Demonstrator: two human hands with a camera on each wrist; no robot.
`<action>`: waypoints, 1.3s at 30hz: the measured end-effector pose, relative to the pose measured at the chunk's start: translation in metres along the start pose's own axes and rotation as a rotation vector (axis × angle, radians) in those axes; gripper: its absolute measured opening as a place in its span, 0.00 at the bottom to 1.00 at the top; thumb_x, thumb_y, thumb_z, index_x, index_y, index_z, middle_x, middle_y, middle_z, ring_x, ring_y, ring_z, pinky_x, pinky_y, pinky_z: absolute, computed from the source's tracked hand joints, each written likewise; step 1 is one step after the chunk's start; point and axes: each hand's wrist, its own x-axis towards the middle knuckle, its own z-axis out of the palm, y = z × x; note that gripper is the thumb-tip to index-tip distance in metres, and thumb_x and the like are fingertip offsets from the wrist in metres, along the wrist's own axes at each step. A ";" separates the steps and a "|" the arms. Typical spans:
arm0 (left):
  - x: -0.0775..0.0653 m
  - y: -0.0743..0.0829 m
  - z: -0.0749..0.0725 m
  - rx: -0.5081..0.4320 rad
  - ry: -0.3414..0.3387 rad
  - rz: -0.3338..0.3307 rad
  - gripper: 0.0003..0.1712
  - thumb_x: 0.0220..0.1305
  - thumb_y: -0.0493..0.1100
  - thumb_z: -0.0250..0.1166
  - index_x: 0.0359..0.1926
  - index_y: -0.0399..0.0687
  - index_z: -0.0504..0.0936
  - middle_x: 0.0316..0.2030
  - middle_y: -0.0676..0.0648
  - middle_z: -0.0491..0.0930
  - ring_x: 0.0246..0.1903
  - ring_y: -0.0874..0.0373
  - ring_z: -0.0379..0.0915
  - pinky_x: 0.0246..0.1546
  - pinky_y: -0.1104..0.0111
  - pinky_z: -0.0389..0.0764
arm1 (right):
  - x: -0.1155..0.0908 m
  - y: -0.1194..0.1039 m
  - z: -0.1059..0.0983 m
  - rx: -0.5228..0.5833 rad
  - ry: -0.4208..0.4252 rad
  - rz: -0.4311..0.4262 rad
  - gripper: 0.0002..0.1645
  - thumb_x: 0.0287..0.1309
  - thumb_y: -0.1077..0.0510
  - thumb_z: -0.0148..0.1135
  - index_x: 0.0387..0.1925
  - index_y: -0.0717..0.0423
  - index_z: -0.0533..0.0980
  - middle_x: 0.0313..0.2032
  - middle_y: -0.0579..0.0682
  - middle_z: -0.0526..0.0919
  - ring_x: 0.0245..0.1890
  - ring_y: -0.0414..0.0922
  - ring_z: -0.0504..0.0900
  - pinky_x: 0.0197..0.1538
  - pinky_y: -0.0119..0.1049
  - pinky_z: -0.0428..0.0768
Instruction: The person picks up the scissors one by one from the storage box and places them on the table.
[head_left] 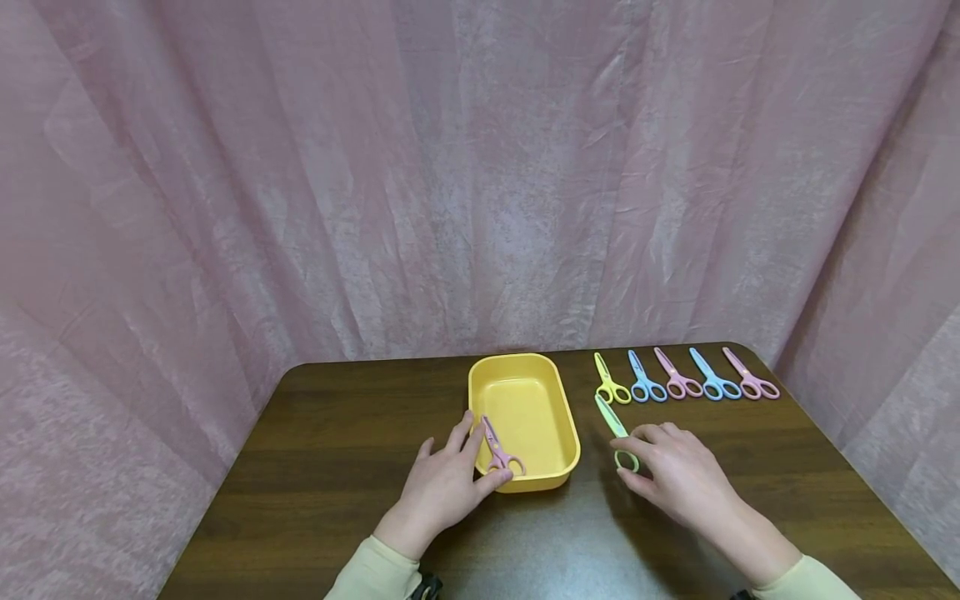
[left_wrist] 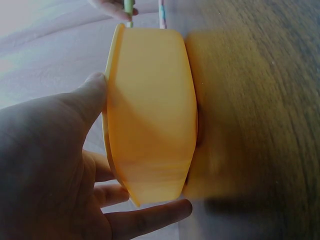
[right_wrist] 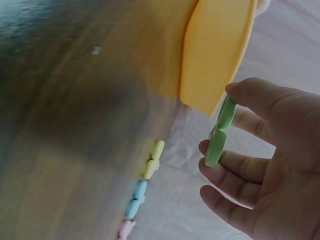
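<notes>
My left hand (head_left: 442,492) rests at the near left corner of a yellow plastic tray (head_left: 564,421), thumb on the front rim and fingers extended over the left rim. Within the tray, close to those fingertips, lies a pair of pink scissors (head_left: 497,450). To the right of the tray, my right hand (head_left: 678,475) pinches a pair of green scissors (head_left: 611,417) by the handle loops, blades pointing away from me. The right wrist view has the green scissors (right_wrist: 216,145) edge-on between thumb and fingers, raised off the table.
Along the back right of the brown wooden table (head_left: 352,450) several scissors lie in a row: yellow scissors (head_left: 611,389), blue scissors (head_left: 645,383), pink scissors (head_left: 681,383), more blue scissors (head_left: 716,383) and more pink scissors (head_left: 753,383). A pink curtain (head_left: 465,183) hangs behind the table.
</notes>
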 end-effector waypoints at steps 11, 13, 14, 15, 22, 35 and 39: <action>-0.001 0.001 -0.001 -0.003 0.008 0.004 0.55 0.75 0.78 0.59 0.84 0.43 0.69 0.84 0.38 0.61 0.62 0.39 0.84 0.72 0.32 0.67 | -0.013 0.002 0.009 0.010 -0.108 0.038 0.19 0.52 0.51 0.87 0.47 0.43 0.91 0.39 0.43 0.86 0.39 0.50 0.83 0.38 0.50 0.82; -0.001 0.001 0.000 -0.001 0.009 0.004 0.55 0.75 0.78 0.59 0.84 0.43 0.69 0.84 0.38 0.61 0.62 0.39 0.84 0.72 0.32 0.67 | -0.014 0.002 0.010 0.008 -0.121 0.042 0.19 0.52 0.51 0.87 0.46 0.43 0.91 0.39 0.43 0.86 0.39 0.50 0.83 0.39 0.50 0.83; 0.000 0.001 0.000 -0.001 0.009 0.005 0.54 0.75 0.78 0.59 0.84 0.43 0.69 0.84 0.38 0.61 0.62 0.39 0.84 0.72 0.32 0.67 | -0.015 0.001 0.011 0.007 -0.125 0.043 0.18 0.52 0.51 0.87 0.46 0.43 0.91 0.39 0.43 0.86 0.39 0.50 0.84 0.39 0.50 0.83; 0.000 0.001 0.000 -0.003 0.009 0.005 0.54 0.75 0.77 0.60 0.84 0.43 0.69 0.84 0.38 0.61 0.62 0.39 0.84 0.72 0.32 0.67 | -0.016 0.001 0.011 0.007 -0.128 0.045 0.18 0.52 0.51 0.87 0.46 0.43 0.91 0.39 0.42 0.86 0.39 0.50 0.84 0.39 0.49 0.83; 0.000 0.001 0.000 0.000 0.007 0.004 0.55 0.75 0.78 0.58 0.84 0.43 0.69 0.84 0.38 0.61 0.62 0.39 0.84 0.72 0.32 0.67 | -0.020 0.000 0.014 0.011 -0.180 0.061 0.17 0.52 0.51 0.86 0.44 0.40 0.91 0.38 0.40 0.85 0.40 0.48 0.83 0.40 0.48 0.83; 0.001 0.001 0.000 -0.006 0.002 -0.002 0.53 0.76 0.76 0.61 0.85 0.43 0.67 0.84 0.37 0.60 0.62 0.38 0.85 0.73 0.32 0.66 | -0.023 -0.001 0.018 0.000 -0.230 0.077 0.18 0.53 0.51 0.86 0.46 0.40 0.91 0.39 0.40 0.86 0.40 0.48 0.84 0.41 0.49 0.84; 0.001 0.001 0.000 -0.005 0.001 -0.003 0.54 0.76 0.76 0.60 0.84 0.43 0.67 0.84 0.38 0.60 0.62 0.39 0.85 0.73 0.32 0.66 | -0.024 -0.001 0.019 -0.002 -0.231 0.076 0.18 0.53 0.51 0.86 0.46 0.40 0.91 0.39 0.41 0.85 0.40 0.48 0.84 0.41 0.49 0.84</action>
